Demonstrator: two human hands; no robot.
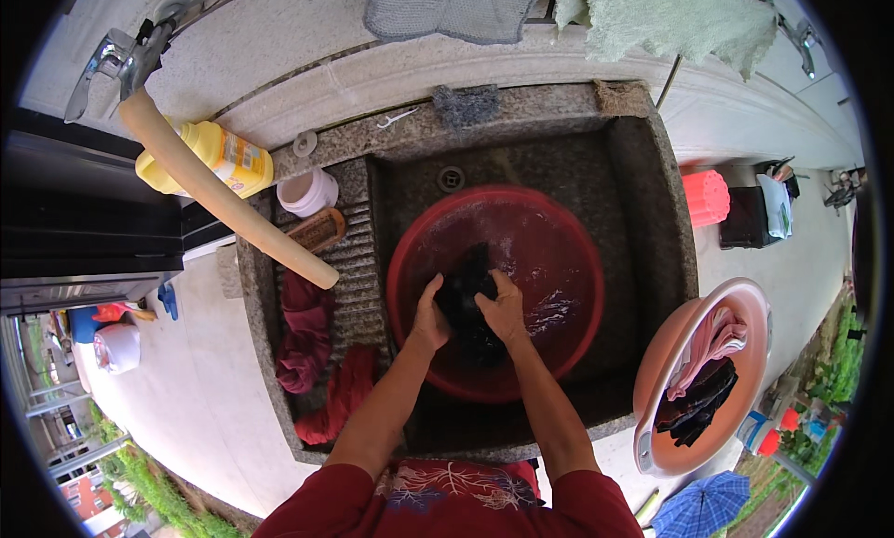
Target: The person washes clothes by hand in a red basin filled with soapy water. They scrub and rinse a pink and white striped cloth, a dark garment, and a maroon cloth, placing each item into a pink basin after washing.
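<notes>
A black cloth [466, 291], wet and bunched up, is gripped from both sides over a red basin [410, 245] of water. My left hand [430, 316] closes on its left side, and my right hand [504, 305] clasps the right. Part of the cloth hangs into the water; its exact kind is hidden by the bunching. The basin stands inside a stone sink [643, 193]. Left of it is the sink's ribbed washboard [358, 296], where a maroon cloth [305, 333] and a red cloth [345, 398] lie crumpled.
A beige hose [228, 189] runs from the tap [121, 58] over the washboard. Beside it are a yellow jug [209, 156], a white tub [309, 193] and a wooden brush [317, 231]. At right, a pink basin [652, 398] holds clothes. A blue umbrella [703, 503] lies below it.
</notes>
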